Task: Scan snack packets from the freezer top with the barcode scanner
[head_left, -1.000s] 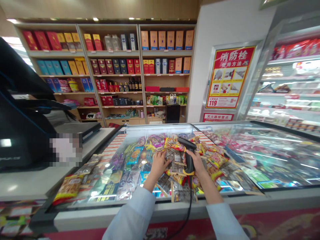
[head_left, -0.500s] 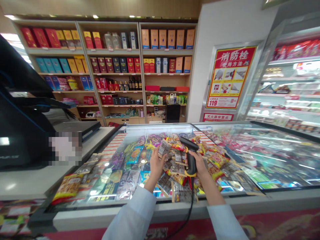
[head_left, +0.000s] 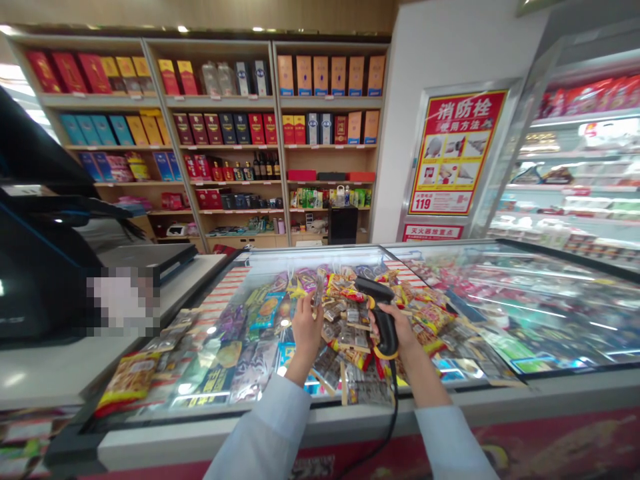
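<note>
On top of a glass freezer lid (head_left: 550, 313) in a shop, a heap of snack packets (head_left: 357, 383) lay spread, with a person's two hands over it. Since a second earlier, the left hand (head_left: 305, 327) had stopped resting flat on the heap and had picked up one small packet (head_left: 319, 293). It was now clear of the pile, pinched between thumb and fingertips, just left of the scanner's head. So the packet had come up in front of the scanner rather than lying among the others.

It stood nearly upright, long axis up and down, turned almost edge-on to the camera so its print could not be read.

The right hand (head_left: 403, 330) had its fingers wrapped tight round the grip of a black barcode scanner (head_left: 383, 313), which had barely shifted. Its long axis ran from low at the near right up to the far left — head pointing left, towards the lifted packet, close but not touching. A black cable (head_left: 396, 407) hung from the grip over the freezer's near edge.

To the left sat a pale counter (head_left: 60, 373) with a dark till screen (head_left: 35, 267). Far behind were wooden shelves (head_left: 225, 103) of boxed goods, a red poster (head_left: 457, 153) and, far right, a chilled cabinet (head_left: 585, 180).
</note>
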A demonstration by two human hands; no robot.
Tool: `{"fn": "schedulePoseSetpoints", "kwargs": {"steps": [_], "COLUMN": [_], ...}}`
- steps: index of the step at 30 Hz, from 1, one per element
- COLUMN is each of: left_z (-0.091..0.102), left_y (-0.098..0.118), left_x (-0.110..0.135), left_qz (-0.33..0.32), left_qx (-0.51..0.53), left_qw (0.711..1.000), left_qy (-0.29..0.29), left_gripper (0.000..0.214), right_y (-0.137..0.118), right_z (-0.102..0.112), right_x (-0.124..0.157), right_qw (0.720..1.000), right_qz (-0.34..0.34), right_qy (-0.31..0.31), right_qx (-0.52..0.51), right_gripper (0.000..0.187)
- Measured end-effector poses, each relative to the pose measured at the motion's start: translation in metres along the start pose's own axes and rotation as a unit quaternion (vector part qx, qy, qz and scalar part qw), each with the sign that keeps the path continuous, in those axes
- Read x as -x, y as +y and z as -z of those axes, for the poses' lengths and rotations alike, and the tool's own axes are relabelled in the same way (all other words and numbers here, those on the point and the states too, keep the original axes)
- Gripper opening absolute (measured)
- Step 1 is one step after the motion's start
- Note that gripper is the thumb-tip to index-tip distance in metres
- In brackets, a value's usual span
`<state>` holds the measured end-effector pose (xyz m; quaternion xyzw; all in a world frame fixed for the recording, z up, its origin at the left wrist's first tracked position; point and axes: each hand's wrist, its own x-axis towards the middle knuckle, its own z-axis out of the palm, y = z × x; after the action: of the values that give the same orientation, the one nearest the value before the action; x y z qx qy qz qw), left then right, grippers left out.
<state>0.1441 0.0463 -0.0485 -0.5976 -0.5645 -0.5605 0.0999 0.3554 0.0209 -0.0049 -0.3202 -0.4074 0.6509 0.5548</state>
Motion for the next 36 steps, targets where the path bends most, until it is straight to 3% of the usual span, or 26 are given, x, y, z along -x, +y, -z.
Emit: {"fn": "schedulePoseSetpoints", "kwargs": {"steps": [7,16,22,25,28,32,36], "left_z": [0.001,-0.002,0.008,0.029,0.063,0.117,0.173], "left_y": [0.0,-0.004,0.009,0.017,0.011,-0.029,-0.085], "left_x": [0.0,0.002,-0.008,-0.022,-0.034,-0.042,-0.041], "left_qz": [-0.024,-0.017,0.01,0.026,0.039,0.134,0.236], "left_qx": [0.014,0.022,0.038,0.049,0.077,0.107,0.086], "left_qw": [1.0,1.0,0.999,0.998,0.996,0.985,0.968], "left_qy": [0.004,0.005,-0.029,0.001,0.026,0.012,-0.022], "left_gripper": [0.029,0.03,0.029,0.029,0.03,0.033,0.041], "right_y": [0.0,0.002,-0.004,-0.011,-0.016,-0.008,0.022], "right_z": [0.002,0.003,-0.001,-0.006,-0.018,-0.051,-0.104], "right_x": [0.0,-0.002,-0.004,-0.003,0.0,0.001,-0.004], "right_qw": [0.999,0.999,1.0,0.999,0.999,0.999,0.999], "right_qz": [-0.035,-0.023,-0.014,-0.002,0.023,0.024,-0.008], "right_qy": [-0.01,-0.016,0.0,0.011,0.026,-0.001,-0.048], "right_qx": [0.035,0.047,0.026,0.034,0.039,0.027,-0.003], "right_gripper": [0.03,0.03,0.027,0.024,0.021,0.021,0.021]}}
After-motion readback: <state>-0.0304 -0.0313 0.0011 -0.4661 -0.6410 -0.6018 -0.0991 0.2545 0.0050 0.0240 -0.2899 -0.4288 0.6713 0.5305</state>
